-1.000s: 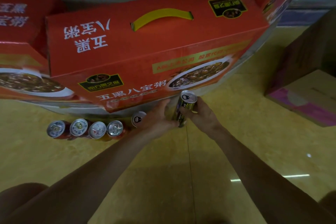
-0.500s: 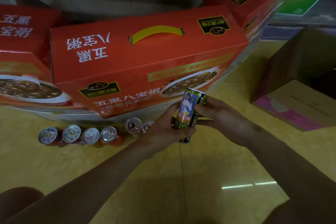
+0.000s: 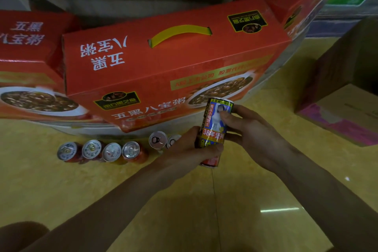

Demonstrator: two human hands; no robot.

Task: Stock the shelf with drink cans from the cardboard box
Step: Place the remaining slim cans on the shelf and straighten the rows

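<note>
Gripping the drink can (image 3: 215, 127) in both hands, left hand (image 3: 187, 150) low, right hand (image 3: 252, 132) high, I hold it above the floor (image 3: 61, 194) beside the can row (image 3: 102, 151). I'd set it down upright at the row's right end.

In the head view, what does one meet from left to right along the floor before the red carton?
Four red cans with silver tops, two more silver-topped cans, left hand, tall colourfully printed metal can, right hand, brown cardboard box.
</note>
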